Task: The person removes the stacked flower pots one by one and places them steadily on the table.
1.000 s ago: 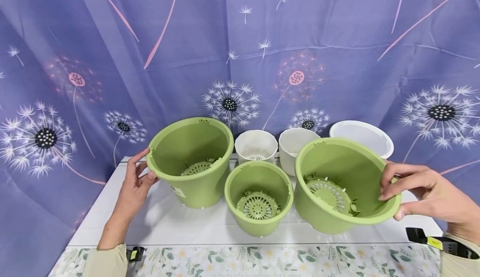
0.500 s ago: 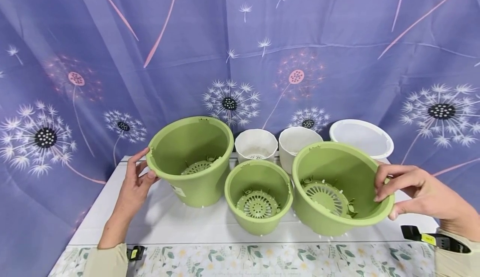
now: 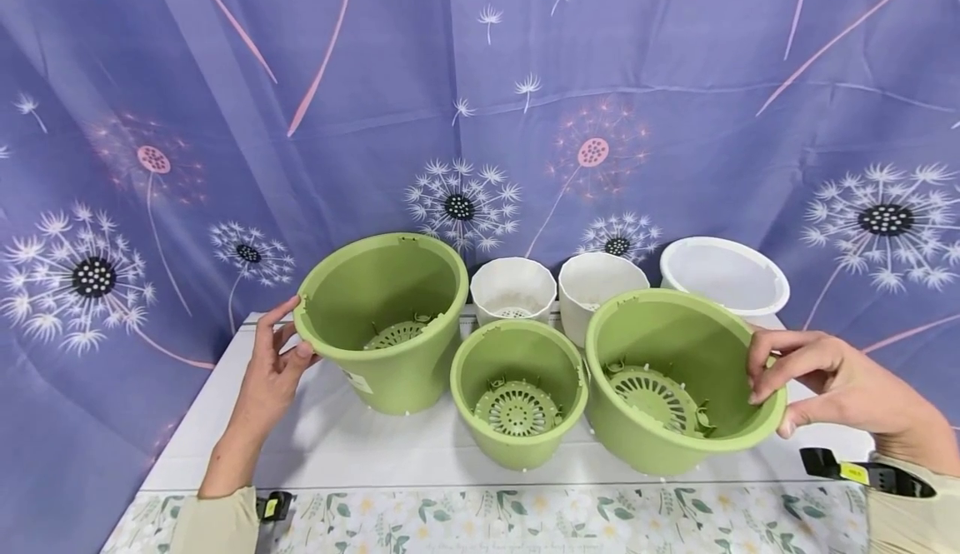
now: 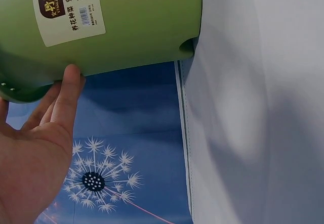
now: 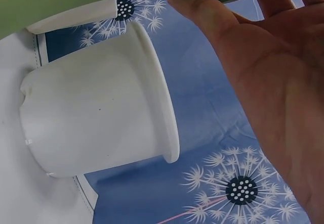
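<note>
Three green plastic flowerpots with slotted bases are in the head view. My right hand (image 3: 832,383) pinches the rim of the right green flowerpot (image 3: 637,446), fingers inside and thumb outside; that pot tilts toward its neighbour. At the left, my left hand (image 3: 266,371) touches the outside of the large labelled green flowerpot (image 3: 420,379) at its rim, with fingers fairly straight. The left wrist view shows its label (image 4: 68,9) and the thumb against the wall. Between them stands a smaller green flowerpot (image 3: 517,454), untouched.
Behind the green pots stand two small white pots (image 3: 513,275) (image 3: 573,312) and a larger white pot (image 5: 101,102), side by side. The white table (image 3: 360,458) has a floral strip (image 3: 450,512) at its front. A purple dandelion curtain (image 3: 375,121) hangs at the back.
The right hand has moved slightly left with the right green flowerpot, its rim now nearer the small green one. The left hand and its pot have stayed put.
</note>
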Demonstrator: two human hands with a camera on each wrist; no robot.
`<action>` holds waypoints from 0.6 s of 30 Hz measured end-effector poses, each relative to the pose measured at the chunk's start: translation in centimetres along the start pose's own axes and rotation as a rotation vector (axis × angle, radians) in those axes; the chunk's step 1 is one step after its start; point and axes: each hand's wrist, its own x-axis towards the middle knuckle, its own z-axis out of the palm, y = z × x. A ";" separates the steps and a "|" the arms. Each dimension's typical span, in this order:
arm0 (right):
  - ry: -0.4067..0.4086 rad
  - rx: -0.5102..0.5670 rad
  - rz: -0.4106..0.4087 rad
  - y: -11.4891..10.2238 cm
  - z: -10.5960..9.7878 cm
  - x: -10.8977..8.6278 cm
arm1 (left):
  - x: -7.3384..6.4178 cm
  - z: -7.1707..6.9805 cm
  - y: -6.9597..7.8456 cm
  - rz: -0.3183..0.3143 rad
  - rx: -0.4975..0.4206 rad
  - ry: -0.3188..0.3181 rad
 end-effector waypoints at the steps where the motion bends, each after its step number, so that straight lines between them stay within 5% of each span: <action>1: -0.002 0.000 -0.003 0.1 0.0 -0.1 | 0.0 0.0 0.0 0.000 0.002 0.001; 18: -0.011 -0.008 0.018 1.2 -0.3 -1.0 | -0.1 0.0 0.0 0.007 0.008 0.000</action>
